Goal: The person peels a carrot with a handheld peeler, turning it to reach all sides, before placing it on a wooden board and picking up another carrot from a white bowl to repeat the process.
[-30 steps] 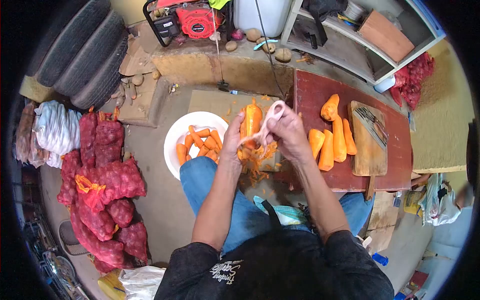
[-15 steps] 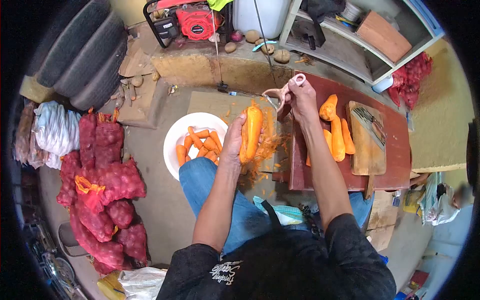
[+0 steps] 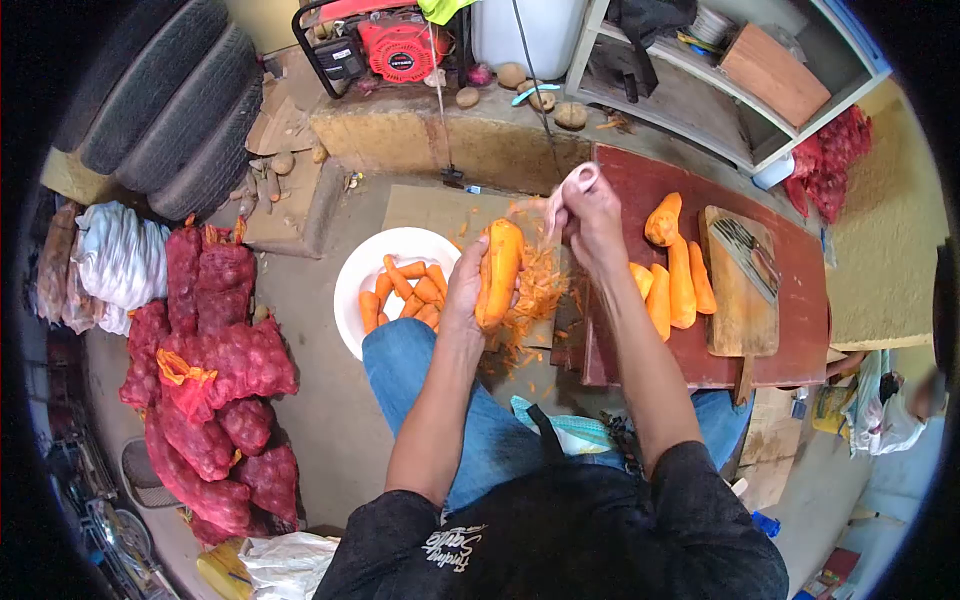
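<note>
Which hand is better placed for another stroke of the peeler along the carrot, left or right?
Probably the right hand: it holds the pink peeler, clear of the carrot and to its right. The left hand is occupied, gripping that carrot.

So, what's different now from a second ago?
The right hand has moved the pink peeler rightward, so it no longer lies across the held carrot. Nothing was taken hold of or let go; the left hand still grips that carrot. The small carrots in the white bowl and the other carrots on the red table look unmoved.
</note>
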`<state>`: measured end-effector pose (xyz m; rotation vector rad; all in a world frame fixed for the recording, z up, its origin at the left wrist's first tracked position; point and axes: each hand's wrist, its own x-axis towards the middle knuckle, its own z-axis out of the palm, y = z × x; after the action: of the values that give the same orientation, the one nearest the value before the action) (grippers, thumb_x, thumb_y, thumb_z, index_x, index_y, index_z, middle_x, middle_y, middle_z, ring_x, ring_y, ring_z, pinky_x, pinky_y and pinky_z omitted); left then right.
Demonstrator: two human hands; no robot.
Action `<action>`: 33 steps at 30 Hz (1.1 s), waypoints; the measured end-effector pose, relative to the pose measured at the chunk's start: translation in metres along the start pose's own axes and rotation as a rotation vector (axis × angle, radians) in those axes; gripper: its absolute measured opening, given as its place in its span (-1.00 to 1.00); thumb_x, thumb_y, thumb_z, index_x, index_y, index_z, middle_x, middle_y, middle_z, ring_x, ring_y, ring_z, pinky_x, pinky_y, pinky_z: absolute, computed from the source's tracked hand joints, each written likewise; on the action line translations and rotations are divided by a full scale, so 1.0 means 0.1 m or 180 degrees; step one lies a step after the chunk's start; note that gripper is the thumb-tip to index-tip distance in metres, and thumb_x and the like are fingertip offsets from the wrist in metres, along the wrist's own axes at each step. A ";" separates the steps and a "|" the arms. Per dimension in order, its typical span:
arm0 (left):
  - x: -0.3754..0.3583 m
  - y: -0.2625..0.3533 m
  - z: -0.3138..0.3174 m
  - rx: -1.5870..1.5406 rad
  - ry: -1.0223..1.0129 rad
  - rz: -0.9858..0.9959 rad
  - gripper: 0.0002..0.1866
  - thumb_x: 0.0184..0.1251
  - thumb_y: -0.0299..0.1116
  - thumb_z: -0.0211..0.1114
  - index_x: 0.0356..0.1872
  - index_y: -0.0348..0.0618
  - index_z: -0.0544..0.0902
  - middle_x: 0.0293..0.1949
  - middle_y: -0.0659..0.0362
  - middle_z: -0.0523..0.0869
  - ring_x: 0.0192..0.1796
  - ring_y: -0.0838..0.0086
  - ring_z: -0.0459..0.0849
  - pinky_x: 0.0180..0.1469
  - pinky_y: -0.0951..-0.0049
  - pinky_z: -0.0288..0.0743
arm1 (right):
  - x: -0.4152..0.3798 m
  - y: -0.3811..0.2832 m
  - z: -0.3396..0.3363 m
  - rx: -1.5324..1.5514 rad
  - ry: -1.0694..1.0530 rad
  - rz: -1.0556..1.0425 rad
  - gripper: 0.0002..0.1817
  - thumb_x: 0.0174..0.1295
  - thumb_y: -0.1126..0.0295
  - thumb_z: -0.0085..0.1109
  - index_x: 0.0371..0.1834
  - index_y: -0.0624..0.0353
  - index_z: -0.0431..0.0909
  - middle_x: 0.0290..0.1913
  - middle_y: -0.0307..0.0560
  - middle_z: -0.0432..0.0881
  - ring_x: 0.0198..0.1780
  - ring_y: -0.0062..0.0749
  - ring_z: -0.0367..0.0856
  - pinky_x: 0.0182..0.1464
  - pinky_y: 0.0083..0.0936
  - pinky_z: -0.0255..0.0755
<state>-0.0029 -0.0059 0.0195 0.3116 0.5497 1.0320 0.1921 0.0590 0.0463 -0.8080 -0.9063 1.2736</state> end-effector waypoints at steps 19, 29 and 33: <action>0.11 -0.07 0.02 -0.0261 0.0363 0.0138 -0.68 0.51 -0.15 0.22 0.05 -0.18 0.56 -0.22 0.09 0.71 -0.30 0.39 0.74 -0.33 0.38 0.70 | -0.90 -0.22 0.32 0.0297 -0.0540 0.0540 -0.82 0.40 0.38 0.24 -0.10 0.16 0.45 -0.35 -0.17 0.65 -0.42 -0.54 0.66 -0.41 -0.68 0.51; 0.05 -0.04 -0.08 -0.0283 -0.0173 0.0130 -0.55 0.52 -0.01 0.15 0.10 -0.22 0.56 -0.22 -0.05 0.72 -0.36 0.29 0.74 -0.48 0.41 0.65 | 0.19 0.11 -0.25 0.0498 0.0259 0.0092 -0.89 0.42 0.42 0.20 -0.16 0.14 0.45 -0.39 -0.18 0.62 -0.46 -0.54 0.61 -0.42 -0.64 0.48; 0.10 -0.07 -0.12 -0.0522 0.0058 0.0125 -0.53 0.52 0.01 0.16 0.08 -0.23 0.57 -0.21 -0.06 0.73 -0.36 0.26 0.74 -0.46 0.36 0.66 | -0.08 -0.13 -0.11 0.0135 0.0110 0.0193 -0.89 0.43 0.43 0.19 -0.17 0.14 0.44 -0.38 -0.17 0.63 -0.47 -0.52 0.61 -0.41 -0.61 0.51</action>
<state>-0.0010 -0.0007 0.0032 0.1685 0.4736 1.1117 0.2068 0.0496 0.0523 -0.8269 -0.8298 1.3235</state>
